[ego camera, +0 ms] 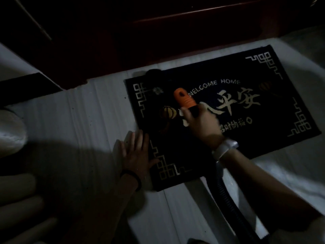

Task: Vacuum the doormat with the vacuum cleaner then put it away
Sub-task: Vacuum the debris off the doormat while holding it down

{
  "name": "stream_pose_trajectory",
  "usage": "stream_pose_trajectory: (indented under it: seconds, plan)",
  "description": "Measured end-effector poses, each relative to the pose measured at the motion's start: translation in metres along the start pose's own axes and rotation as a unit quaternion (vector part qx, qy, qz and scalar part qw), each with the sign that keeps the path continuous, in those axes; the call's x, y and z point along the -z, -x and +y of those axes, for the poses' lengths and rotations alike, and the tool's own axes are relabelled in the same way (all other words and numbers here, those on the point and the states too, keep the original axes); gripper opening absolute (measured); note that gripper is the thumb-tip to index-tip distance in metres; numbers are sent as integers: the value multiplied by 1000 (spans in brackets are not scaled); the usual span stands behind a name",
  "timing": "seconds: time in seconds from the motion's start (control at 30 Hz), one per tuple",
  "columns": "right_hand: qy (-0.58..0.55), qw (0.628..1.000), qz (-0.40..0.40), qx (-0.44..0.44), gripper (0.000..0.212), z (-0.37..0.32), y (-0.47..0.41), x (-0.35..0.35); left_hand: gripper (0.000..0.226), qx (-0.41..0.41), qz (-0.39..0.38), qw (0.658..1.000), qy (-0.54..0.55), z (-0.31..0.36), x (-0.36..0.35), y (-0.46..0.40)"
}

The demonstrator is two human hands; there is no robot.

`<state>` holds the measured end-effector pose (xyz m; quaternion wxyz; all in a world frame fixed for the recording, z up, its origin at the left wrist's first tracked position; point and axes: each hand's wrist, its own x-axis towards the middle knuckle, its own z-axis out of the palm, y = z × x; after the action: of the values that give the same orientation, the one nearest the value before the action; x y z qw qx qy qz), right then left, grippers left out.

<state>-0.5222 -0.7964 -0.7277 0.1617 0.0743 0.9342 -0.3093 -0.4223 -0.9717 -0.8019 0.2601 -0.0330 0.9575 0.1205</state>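
the pale floor (98, 120) is lying in dim light, and the dark door (123, 41) is standing at the far side. the doormat (246, 124), black with gold letters, is lying flat on the floor just before the door. the black hose (226, 196) is running from the near edge up under the right arm. the left hand (135, 155) is resting flat with straight fingers, pressing the near left border of the doormat. the right hand (200, 124) is gripping the vacuum nozzle, and its orange tip (184, 99) is pointing over the mat's middle. if the left hand is lifting, i think the suction could be pulling the light mat up and folding it. the hose could also be dragging the near corner.
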Motion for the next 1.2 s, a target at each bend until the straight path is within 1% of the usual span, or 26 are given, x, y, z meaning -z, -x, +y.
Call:
stream_pose_trajectory:
  seconds: [0.07,0.2,0.23,0.3,0.33,0.4,0.47,0.5,0.53,0.57,0.6,0.63,0.7,0.77,0.83,0.9,0.93,1.03,1.1,1.13,1.2]
  plan:
    - [-15,997,50,-56,50,22,-20,29,89,-6,10,1000,5,0,-1,-1]
    - [9,980,147,-132,56,50,-44,65,91,-7,21,1000,1,-1,-2,-1]
    - [7,975,164,-152,57,51,-47,68,91,-7,20,1000,-3,-1,-3,-1]
    - [2,969,173,-176,57,47,-46,64,90,-7,14,1000,-11,0,-1,-1]
    - [4,971,168,-170,57,41,-43,56,89,-6,10,1000,-13,0,0,0]
    - [19,986,129,-106,54,20,-29,27,87,-6,6,1000,-6,1,2,1]
    - [49,998,41,-2,52,-6,-1,-9,87,-2,-5,1000,-13,1,3,1]
    - [63,997,-8,48,51,-18,14,-23,89,1,-15,1000,-26,0,3,1]
    - [73,993,-40,86,51,-26,26,-33,92,3,-22,999,-37,-1,3,0]
    - [80,990,-50,108,51,-28,31,-37,96,4,-27,999,-43,-1,2,0]
    - [84,989,-46,111,51,-26,30,-34,95,4,-28,999,-40,-1,2,0]
    - [82,991,-36,96,51,-21,22,-26,91,4,-29,999,-31,-2,1,0]
    - [46,999,-6,25,52,-5,0,-1,88,0,-24,1000,-12,-2,1,1]
    - [16,998,46,-38,52,8,-18,21,88,-3,-12,1000,-22,-1,2,2]
    - [9,996,76,-54,53,8,-23,23,87,-1,-14,1000,-26,-1,3,2]
    - [6,997,65,-42,53,-6,-19,7,87,-1,-22,1000,-15,-1,3,1]
    - [10,998,47,-30,52,-16,-15,-4,87,1,-24,1000,-10,-1,3,1]
    - [43,998,-14,46,49,-42,5,-37,85,1,-31,999,-13,-2,2,1]
    - [56,993,-40,91,48,-48,20,-48,83,2,-36,999,-24,-2,2,2]
    - [59,993,-45,96,47,-45,26,-47,83,4,-37,999,-28,-1,3,2]
    - [65,994,-51,73,46,-27,39,-37,83,6,-44,999,-28,0,6,2]
